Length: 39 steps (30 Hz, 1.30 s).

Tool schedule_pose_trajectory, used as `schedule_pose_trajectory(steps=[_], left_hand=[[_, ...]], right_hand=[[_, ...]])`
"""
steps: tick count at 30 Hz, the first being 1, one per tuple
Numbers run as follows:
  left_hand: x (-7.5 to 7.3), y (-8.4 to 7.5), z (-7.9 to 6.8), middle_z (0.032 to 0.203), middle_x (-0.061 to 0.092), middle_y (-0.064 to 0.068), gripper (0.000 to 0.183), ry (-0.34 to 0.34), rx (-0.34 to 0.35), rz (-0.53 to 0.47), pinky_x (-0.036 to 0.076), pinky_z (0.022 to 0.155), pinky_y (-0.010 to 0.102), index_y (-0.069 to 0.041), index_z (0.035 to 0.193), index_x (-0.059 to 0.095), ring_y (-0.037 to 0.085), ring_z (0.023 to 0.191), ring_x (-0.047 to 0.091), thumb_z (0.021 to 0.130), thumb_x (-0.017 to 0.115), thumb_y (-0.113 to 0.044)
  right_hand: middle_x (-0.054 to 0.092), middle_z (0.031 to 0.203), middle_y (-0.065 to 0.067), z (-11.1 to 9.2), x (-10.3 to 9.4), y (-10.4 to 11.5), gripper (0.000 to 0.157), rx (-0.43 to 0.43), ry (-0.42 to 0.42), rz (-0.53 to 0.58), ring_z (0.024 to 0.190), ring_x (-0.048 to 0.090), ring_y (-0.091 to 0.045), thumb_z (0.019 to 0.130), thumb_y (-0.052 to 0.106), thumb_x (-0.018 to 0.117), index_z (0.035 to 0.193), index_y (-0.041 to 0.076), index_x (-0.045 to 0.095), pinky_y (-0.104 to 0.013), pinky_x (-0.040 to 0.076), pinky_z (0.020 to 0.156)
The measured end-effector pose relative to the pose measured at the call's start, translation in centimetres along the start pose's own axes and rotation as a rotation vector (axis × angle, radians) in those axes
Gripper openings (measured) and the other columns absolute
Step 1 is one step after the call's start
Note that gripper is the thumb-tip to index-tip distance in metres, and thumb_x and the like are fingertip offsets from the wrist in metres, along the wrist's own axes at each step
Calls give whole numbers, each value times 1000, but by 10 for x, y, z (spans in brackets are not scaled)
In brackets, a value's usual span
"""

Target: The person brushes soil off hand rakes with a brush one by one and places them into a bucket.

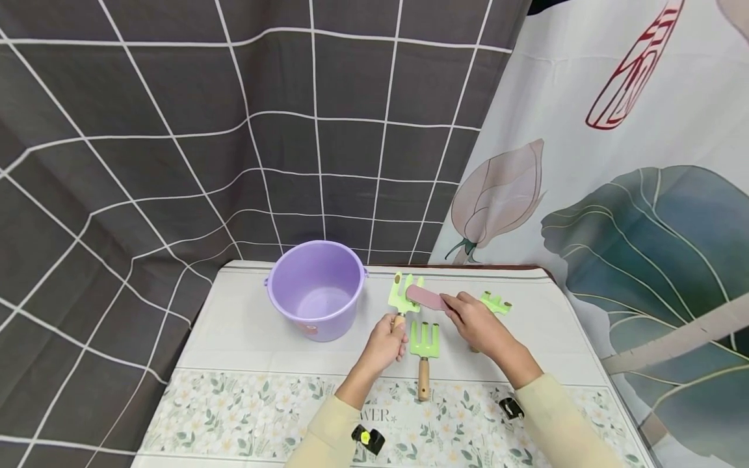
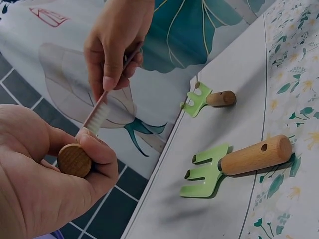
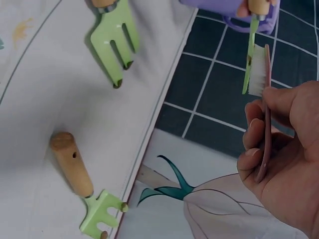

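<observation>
My left hand (image 1: 383,344) grips the wooden handle of a green garden hand fork (image 1: 401,300), prongs pointing away from me, with a brown spot on one prong. My right hand (image 1: 476,322) holds a pink scrub brush (image 1: 426,298) by its handle. In the right wrist view the brush's white bristles (image 3: 257,69) face the fork's green head, right at its surface. A second green hand fork (image 1: 424,341) lies on the table between my forearms, its prong tips brown. Beyond my right hand lies a small green hand rake (image 1: 495,303) with brown tips, its handle mostly hidden by that hand in the head view.
A purple bucket (image 1: 330,328) stands at the back left of the table, near my left hand. The white tablecloth (image 1: 234,338) has a floral band along the front. Behind hangs a dark grid-patterned curtain (image 1: 281,156); a white printed cloth (image 1: 526,104) hangs at the right.
</observation>
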<state>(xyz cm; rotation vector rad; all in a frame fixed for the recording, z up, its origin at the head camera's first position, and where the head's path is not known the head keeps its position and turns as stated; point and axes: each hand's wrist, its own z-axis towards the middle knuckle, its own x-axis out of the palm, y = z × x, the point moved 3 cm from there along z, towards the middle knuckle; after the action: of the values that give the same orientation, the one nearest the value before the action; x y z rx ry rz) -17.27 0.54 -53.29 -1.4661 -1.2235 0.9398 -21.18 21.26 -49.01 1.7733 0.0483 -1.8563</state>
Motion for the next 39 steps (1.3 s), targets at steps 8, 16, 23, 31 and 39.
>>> schedule_pose_trajectory(steps=[8, 16, 23, 31, 39], left_hand=[[2, 0, -2, 85, 54, 4, 27, 12, 3, 8, 45, 49, 18, 7, 129, 49, 10, 60, 49, 110, 42, -12], [4, -1, -3, 84, 53, 4, 22, 30, 8, -5, 44, 48, 17, 5, 123, 50, 9, 60, 48, 110, 42, -11], [4, -1, -2, 84, 54, 3, 21, 38, 8, 2, 45, 49, 17, 4, 122, 51, 9, 60, 48, 110, 42, -12], [1, -1, -2, 85, 54, 3, 23, 22, 5, 15, 46, 50, 18, 5, 125, 50, 10, 61, 49, 110, 43, -11], [-1, -1, -1, 85, 54, 4, 28, 6, 0, 16, 47, 50, 19, 6, 131, 50, 10, 61, 50, 110, 44, -11]], right_hand=[[60, 91, -8, 4, 0, -6, 35, 27, -33, -54, 68, 48, -13, 104, 12, 61, 137, 0, 63, -26, 44, 57], [60, 92, -12, 11, -6, -10, 37, 25, -91, -105, 68, 50, -16, 102, 10, 63, 137, -2, 62, -32, 47, 58], [59, 93, -13, 15, -9, -17, 37, 54, -104, -98, 70, 52, -19, 103, 12, 62, 138, -2, 62, -36, 49, 61], [59, 90, -8, 9, -11, -8, 37, -2, -61, -38, 67, 47, -14, 104, 12, 62, 138, 0, 62, -28, 42, 57], [56, 90, 0, -3, -7, 4, 35, -53, 42, 21, 68, 44, -8, 105, 14, 59, 138, 2, 63, -23, 39, 56]])
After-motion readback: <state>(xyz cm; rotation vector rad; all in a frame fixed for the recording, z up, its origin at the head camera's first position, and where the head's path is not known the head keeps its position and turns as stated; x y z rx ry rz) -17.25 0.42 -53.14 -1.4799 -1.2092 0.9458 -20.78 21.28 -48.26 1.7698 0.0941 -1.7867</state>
